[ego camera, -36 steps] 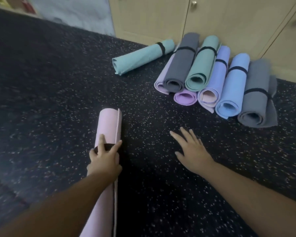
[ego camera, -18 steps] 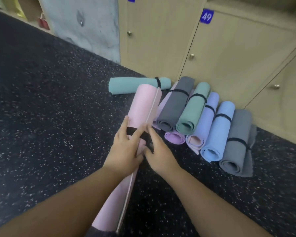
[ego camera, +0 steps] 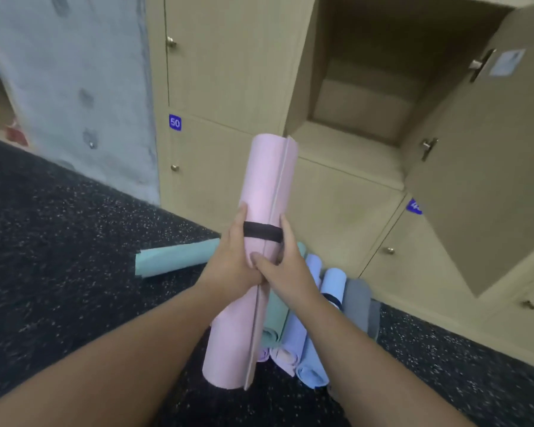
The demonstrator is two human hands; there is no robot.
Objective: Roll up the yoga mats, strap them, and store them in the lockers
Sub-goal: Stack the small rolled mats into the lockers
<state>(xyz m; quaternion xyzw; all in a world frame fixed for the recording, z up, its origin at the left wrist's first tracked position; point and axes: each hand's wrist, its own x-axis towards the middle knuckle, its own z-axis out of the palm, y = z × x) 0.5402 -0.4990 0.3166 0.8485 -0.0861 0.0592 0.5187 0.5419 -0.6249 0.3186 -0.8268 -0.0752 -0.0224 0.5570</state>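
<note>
Lockers of pale wood back the scene, one open, before which a rolled pink foam yoga mat is gripped mid-length at its black strap by left hand and right hand, fingers curled round it.

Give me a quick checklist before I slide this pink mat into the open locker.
1. Black strap around the pink yoga mat: ok.
2. Left hand and right hand both grip the mat: ok.
3. Locker door swung open: ok.
4. Open locker has space: ok, nothing seen inside.
5. Mat's top end aimed at the opening: not ok, it sits below and left of it.
6. Mat fits the locker's depth: cannot tell.
</note>
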